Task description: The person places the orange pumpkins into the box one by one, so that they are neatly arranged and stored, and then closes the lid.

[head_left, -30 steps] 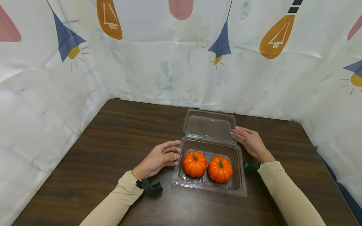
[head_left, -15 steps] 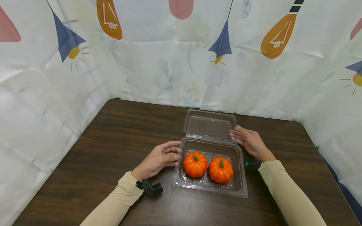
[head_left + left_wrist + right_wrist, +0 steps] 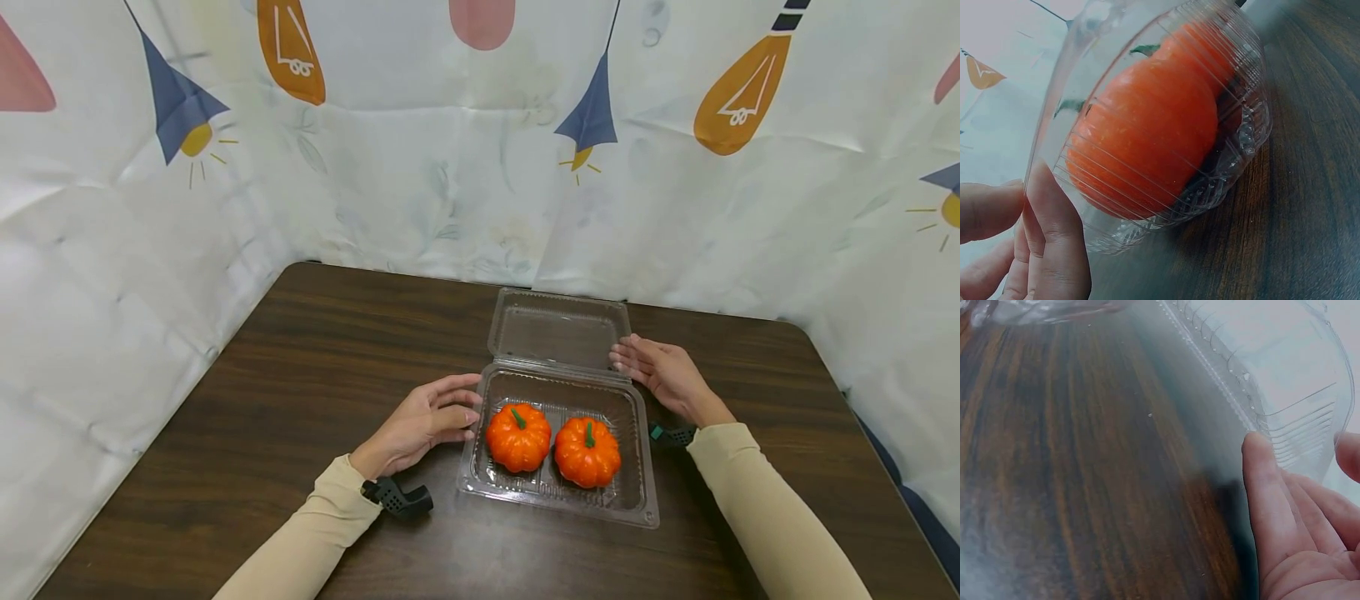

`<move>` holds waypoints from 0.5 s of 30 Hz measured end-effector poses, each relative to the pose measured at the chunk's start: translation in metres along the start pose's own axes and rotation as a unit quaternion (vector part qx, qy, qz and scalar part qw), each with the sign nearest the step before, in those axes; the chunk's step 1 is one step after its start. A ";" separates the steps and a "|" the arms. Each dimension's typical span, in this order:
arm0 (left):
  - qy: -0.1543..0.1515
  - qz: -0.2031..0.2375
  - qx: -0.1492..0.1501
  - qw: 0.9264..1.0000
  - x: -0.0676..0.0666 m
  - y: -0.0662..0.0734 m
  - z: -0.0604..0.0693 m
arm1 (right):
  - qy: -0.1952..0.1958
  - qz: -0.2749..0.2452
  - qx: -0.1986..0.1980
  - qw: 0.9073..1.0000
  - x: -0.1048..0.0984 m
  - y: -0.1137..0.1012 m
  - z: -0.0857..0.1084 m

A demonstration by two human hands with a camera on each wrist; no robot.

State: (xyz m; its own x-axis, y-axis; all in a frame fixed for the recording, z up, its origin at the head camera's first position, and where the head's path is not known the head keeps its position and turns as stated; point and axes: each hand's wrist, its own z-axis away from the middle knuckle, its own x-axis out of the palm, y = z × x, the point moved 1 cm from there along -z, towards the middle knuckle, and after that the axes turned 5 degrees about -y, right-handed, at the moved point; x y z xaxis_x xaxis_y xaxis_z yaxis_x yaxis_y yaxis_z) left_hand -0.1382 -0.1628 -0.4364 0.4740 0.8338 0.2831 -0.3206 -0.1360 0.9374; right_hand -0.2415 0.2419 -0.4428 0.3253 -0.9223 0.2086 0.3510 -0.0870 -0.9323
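A clear plastic clamshell container [image 3: 557, 503] lies on the table with its lid [image 3: 557, 331] folded back. Two shiny orange pumpkins [image 3: 517, 437] [image 3: 587, 452] with green stems sit side by side in its base. My left hand [image 3: 412, 425] is at the base's left side; in the left wrist view its thumb and fingers [image 3: 1054, 225] pinch the clear rim. My right hand [image 3: 667, 375] is at the lid's right edge, fingertips partly seen through the plastic. In the right wrist view, the lid's edge runs between thumb and fingers [image 3: 1269, 494].
The dark wood-grain table [image 3: 315, 358] extends to both sides and toward the front. Behind it and at the sides hangs a white patterned curtain [image 3: 420, 192], close to the lid's far edge. Black devices are strapped on both wrists.
Both hands and the pumpkins keep their places at and in the container. The whole head view has shifted only slightly.
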 end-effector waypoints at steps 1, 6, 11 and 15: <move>0.001 0.000 -0.001 1.000 0.000 0.000 0.000 | -0.001 -0.004 -0.001 1.000 0.000 -0.001 0.000; 0.001 -0.001 0.000 1.000 0.001 0.001 0.001 | -0.004 -0.005 -0.005 1.000 0.001 -0.005 0.000; 0.000 0.002 0.000 1.000 0.000 0.000 0.000 | -0.003 0.001 -0.006 1.000 0.001 -0.009 0.000; -0.002 0.001 0.001 1.000 0.000 0.000 0.000 | -0.008 -0.007 -0.007 1.000 0.001 -0.013 0.001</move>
State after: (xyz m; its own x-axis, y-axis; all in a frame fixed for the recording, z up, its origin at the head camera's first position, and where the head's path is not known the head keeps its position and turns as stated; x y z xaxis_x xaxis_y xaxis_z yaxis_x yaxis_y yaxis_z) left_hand -0.1377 -0.1629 -0.4363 0.4758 0.8319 0.2856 -0.3195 -0.1392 0.9373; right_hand -0.2447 0.2423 -0.4300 0.3346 -0.9146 0.2271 0.3438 -0.1059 -0.9331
